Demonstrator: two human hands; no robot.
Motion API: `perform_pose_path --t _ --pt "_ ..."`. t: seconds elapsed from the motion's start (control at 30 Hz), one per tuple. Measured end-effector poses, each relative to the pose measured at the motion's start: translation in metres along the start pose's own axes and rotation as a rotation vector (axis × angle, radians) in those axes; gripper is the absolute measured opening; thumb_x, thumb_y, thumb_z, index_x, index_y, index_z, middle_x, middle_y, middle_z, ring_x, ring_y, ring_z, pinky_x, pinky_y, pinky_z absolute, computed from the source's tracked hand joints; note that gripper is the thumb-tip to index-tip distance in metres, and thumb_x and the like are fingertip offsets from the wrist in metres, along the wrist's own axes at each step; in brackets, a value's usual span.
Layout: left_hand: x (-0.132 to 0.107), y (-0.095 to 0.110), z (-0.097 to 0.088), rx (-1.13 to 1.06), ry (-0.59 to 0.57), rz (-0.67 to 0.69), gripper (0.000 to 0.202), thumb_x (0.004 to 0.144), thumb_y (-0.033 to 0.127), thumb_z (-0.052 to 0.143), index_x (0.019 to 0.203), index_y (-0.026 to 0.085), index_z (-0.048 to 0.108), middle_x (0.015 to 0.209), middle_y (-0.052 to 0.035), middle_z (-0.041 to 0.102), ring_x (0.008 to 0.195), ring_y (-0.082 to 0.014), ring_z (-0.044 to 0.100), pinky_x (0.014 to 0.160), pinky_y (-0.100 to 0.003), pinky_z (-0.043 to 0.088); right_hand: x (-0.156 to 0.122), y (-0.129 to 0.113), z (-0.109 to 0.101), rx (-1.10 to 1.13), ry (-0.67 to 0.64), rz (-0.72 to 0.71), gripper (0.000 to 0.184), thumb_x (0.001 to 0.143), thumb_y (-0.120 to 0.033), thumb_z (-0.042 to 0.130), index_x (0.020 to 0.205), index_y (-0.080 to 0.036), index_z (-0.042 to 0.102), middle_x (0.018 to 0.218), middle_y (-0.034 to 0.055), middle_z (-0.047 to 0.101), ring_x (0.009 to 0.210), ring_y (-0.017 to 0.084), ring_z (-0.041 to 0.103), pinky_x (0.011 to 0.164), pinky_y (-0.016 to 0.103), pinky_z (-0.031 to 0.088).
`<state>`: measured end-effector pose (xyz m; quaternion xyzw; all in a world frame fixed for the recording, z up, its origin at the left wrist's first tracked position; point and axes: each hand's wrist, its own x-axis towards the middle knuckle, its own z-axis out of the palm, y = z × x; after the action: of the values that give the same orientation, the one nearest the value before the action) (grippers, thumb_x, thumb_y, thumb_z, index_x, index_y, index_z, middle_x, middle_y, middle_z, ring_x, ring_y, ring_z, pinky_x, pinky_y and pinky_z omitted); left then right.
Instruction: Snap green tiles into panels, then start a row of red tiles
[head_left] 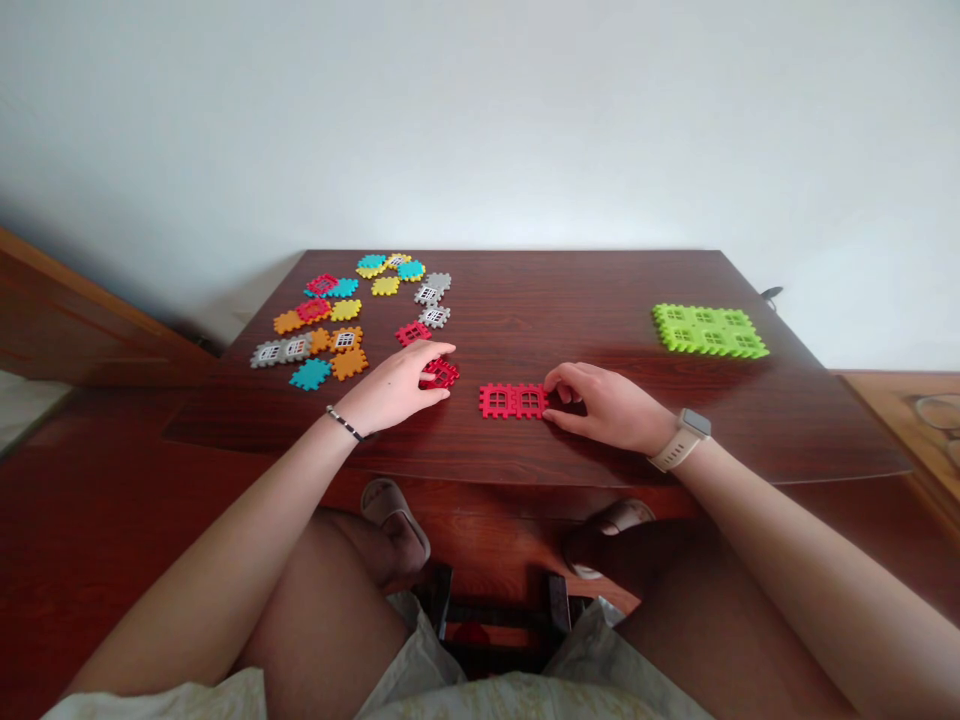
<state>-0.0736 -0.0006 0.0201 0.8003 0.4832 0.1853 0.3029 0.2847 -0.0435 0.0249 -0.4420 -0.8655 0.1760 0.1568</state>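
Observation:
Two red window tiles (514, 401) lie flat, joined side by side, near the front middle of the table. My right hand (600, 398) has thumb and bent fingers at their right edge, closed on it. Left of this pair lies a loose red window tile (444, 374), partly hidden under my left hand (401, 385). The left index finger and thumb are stretched apart around that tile, and another finger seems to touch it. Just behind the left hand is one more red window tile (412, 333).
Several interlocking tiles in orange (349, 363), blue (310, 374), yellow (385, 286) and grey (282, 349) are spread over the table's left side. A green joined panel (709, 331) lies at the right. A white wall (510, 130) stands behind the brown table (525, 290).

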Motion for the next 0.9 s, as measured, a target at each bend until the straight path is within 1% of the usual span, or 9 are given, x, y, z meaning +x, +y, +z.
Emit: perform_pose_path --t 0.07,0.17,0.27,0.37,0.43,0.53,0.63,0.73,0.9 --pt "0.000 0.009 0.005 0.016 -0.008 0.061 0.059 0.093 0.030 0.071 0.151 0.030 0.061 0.162 -0.0093 0.057 0.118 -0.0262 0.078 0.106 -0.044 0.068 0.000 0.000 0.000 0.002 -0.001 0.003 0.022 0.099 -0.040 0.072 0.110 -0.024 0.061 0.095 0.0046 0.069 0.084 0.024 0.065 0.076 0.036 0.046" --pt "0.001 0.018 0.009 0.077 -0.004 0.165 0.053 0.095 0.028 0.067 0.148 0.029 0.063 0.157 -0.0081 0.060 0.132 -0.0264 0.071 0.113 -0.044 0.064 0.000 0.000 0.000 0.000 -0.004 0.005 0.023 0.099 -0.040 0.072 0.110 -0.023 0.061 0.095 0.0048 0.069 0.084 0.024 0.065 0.076 0.036 0.046" --pt "0.002 0.021 0.010 0.201 0.014 0.224 0.047 0.098 0.029 0.064 0.145 0.028 0.064 0.152 -0.0089 0.064 0.140 -0.0283 0.064 0.125 -0.049 0.054 0.000 0.000 0.000 0.001 -0.001 0.003 0.022 0.099 -0.040 0.071 0.110 -0.023 0.062 0.095 0.0050 0.069 0.083 0.024 0.064 0.075 0.035 0.045" --pt "0.003 0.021 0.010 0.299 0.026 0.223 0.044 0.099 0.034 0.066 0.142 0.027 0.066 0.146 -0.0104 0.068 0.140 -0.0312 0.063 0.129 -0.054 0.047 0.000 0.000 0.000 0.006 0.001 0.001 0.021 0.099 -0.040 0.071 0.109 -0.024 0.062 0.095 0.0050 0.069 0.082 0.024 0.064 0.074 0.035 0.045" --pt "0.003 0.021 0.010 0.330 0.030 0.205 0.042 0.099 0.036 0.066 0.140 0.026 0.068 0.142 -0.0111 0.069 0.137 -0.0321 0.064 0.126 -0.054 0.049 0.000 0.001 0.000 0.007 0.001 0.000 0.021 0.099 -0.040 0.071 0.109 -0.024 0.062 0.095 0.0049 0.069 0.082 0.023 0.064 0.074 0.035 0.045" --pt "0.002 0.024 0.010 0.327 0.039 0.204 0.040 0.099 0.034 0.063 0.138 0.027 0.070 0.141 -0.0095 0.071 0.134 -0.0306 0.067 0.123 -0.050 0.052 0.000 0.001 0.000 0.006 -0.001 -0.003 0.021 0.099 -0.040 0.071 0.109 -0.024 0.061 0.095 0.0047 0.069 0.083 0.023 0.064 0.075 0.035 0.046" --pt "0.001 0.027 0.007 0.270 0.067 0.195 0.038 0.103 0.031 0.054 0.137 0.029 0.071 0.141 -0.0058 0.074 0.128 -0.0277 0.072 0.118 -0.046 0.055 0.000 0.001 0.000 0.008 0.002 -0.005 0.021 0.099 -0.040 0.071 0.109 -0.024 0.061 0.095 0.0047 0.069 0.083 0.023 0.064 0.075 0.035 0.046" --pt "0.001 0.029 0.004 0.192 0.100 0.131 0.039 0.108 0.032 0.046 0.137 0.029 0.072 0.138 -0.0036 0.078 0.122 -0.0259 0.076 0.112 -0.042 0.058 0.000 0.001 0.000 0.005 0.001 -0.003 0.022 0.099 -0.040 0.071 0.109 -0.024 0.061 0.095 0.0047 0.069 0.083 0.023 0.064 0.075 0.035 0.046" --pt "0.004 0.021 -0.001 0.157 0.170 0.015 0.039 0.106 0.032 0.047 0.136 0.027 0.072 0.121 -0.0038 0.084 0.097 -0.0249 0.080 0.098 -0.042 0.062 0.000 0.000 0.000 0.002 -0.006 -0.004 0.022 0.100 -0.041 0.070 0.110 -0.024 0.061 0.095 0.0049 0.069 0.083 0.023 0.064 0.075 0.035 0.045"
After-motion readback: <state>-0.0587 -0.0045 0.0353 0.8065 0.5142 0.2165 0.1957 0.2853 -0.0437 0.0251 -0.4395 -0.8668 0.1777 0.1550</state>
